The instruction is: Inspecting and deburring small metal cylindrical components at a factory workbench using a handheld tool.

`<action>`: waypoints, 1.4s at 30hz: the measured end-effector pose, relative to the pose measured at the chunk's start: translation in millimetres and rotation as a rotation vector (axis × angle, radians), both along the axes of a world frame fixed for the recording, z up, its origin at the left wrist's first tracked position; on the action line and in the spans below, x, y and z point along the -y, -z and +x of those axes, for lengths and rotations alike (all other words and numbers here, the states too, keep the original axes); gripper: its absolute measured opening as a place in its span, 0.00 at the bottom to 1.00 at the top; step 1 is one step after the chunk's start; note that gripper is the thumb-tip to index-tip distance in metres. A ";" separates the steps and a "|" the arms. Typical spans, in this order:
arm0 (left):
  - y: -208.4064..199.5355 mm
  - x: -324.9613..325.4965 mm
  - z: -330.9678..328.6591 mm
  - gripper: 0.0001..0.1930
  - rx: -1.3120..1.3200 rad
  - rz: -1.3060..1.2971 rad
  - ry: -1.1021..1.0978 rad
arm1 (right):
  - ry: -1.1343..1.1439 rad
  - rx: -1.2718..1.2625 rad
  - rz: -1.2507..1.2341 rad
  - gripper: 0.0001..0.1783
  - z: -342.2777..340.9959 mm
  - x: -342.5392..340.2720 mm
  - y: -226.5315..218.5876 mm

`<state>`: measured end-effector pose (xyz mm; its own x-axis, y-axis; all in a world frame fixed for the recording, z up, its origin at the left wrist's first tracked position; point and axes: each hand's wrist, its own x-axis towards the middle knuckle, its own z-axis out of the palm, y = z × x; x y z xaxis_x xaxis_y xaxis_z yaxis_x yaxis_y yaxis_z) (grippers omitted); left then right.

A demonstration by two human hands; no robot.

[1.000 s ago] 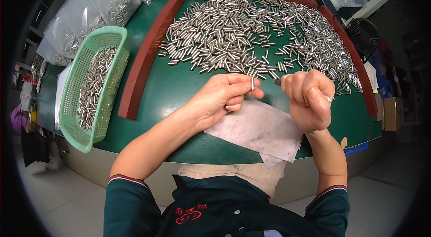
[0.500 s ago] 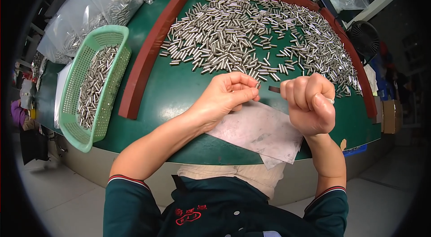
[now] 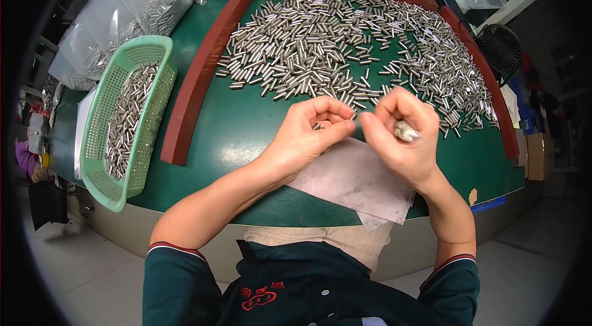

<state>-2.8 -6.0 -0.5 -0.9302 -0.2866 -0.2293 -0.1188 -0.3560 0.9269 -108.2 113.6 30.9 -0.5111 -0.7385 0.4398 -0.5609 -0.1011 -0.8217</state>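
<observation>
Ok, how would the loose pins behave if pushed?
The pins would probably roll, being round cylinders lying on their sides. Their metallic shine suggests they're stiff and perhaps heavy for their size. The glossy tabletop likely lets them slide too.

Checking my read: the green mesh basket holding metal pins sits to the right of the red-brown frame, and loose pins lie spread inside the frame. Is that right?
Not quite: the head view shows the green mesh basket to the left of the red-brown frame. It does hold metal pins, and loose pins do lie inside the frame.
</observation>
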 end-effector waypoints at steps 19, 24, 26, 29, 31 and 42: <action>-0.4 4.2 3.0 0.10 -0.093 0.116 -0.110 | 0.040 -0.339 0.044 0.07 -3.5 6.7 8.0; -2.2 2.4 3.5 0.09 -0.089 0.081 -0.119 | 0.022 -0.345 0.020 0.07 -3.0 6.7 9.9; -2.8 1.9 3.5 0.09 -0.084 0.058 -0.124 | -0.004 -0.349 0.015 0.07 -2.8 6.3 9.4; -4.2 1.6 3.2 0.09 -0.100 0.047 -0.122 | 0.001 -0.337 0.028 0.07 -1.1 5.8 8.3; -6.4 0.6 3.5 0.09 -0.094 0.064 -0.136 | 0.016 -0.321 0.037 0.06 -0.9 5.9 8.2; -0.1 -0.4 -1.0 0.06 -0.191 -0.371 -0.200 | 0.070 -0.339 0.053 0.05 -3.3 7.0 10.4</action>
